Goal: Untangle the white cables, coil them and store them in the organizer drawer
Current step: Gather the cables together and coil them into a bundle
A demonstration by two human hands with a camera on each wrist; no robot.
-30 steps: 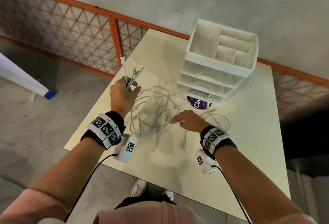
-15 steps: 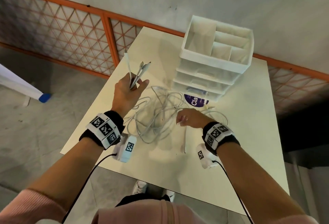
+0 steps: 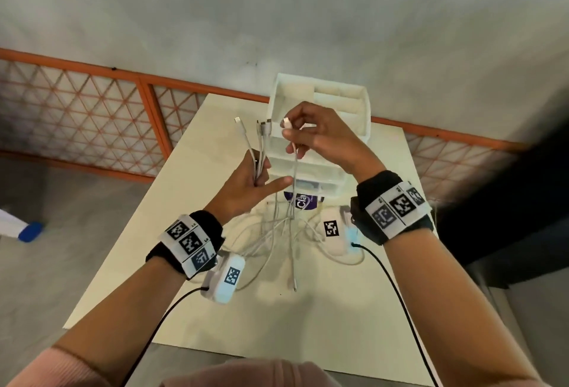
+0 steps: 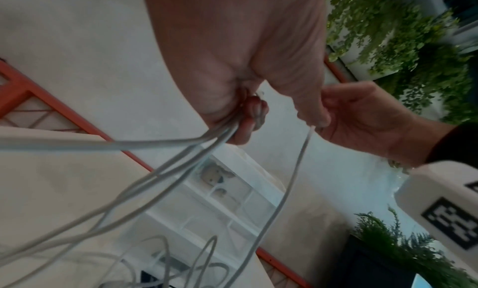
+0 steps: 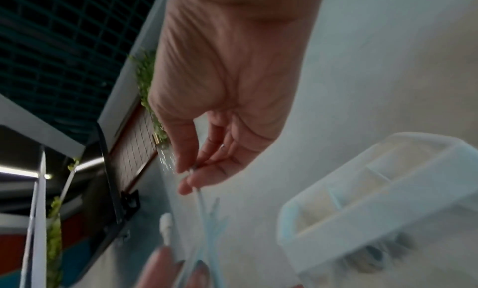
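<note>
**Both hands lifting white cable ends above the worktop**

The left hand [image 3: 246, 185] is gripping a bundle of thin white charging cables [image 3: 260, 152], its fingers curling round them while the index finger is sticking out straight to the right. Several connector ends are fanning upward out of this fist, and the left wrist view is showing the strands [image 4: 165, 169] running out from under the curled fingers [image 4: 248, 120] and sagging down.

The right hand [image 3: 323, 137] is hovering higher and just to the right, pinching a single white cable end [image 3: 287, 123] between thumb and fingertips; the remaining fingers are bending loosely. In the right wrist view the thumb and fingers [image 5: 196, 178] are closing on that thin strand, though the picture is blurred. The pinched cable is hanging straight down past the left index finger, passing close by it, and joining the loose tangle of white cable loops [image 3: 277, 239] lying on the pale cream square worktop [image 3: 191, 309].

The white plastic organizer with stacked translucent drawers and an open compartmented top tray [image 3: 354, 100] is standing at the far side of the worktop, behind both hands. A round purple label [image 3: 303, 200] is lying on the worktop in front of its base, beside the tangle.
</note>
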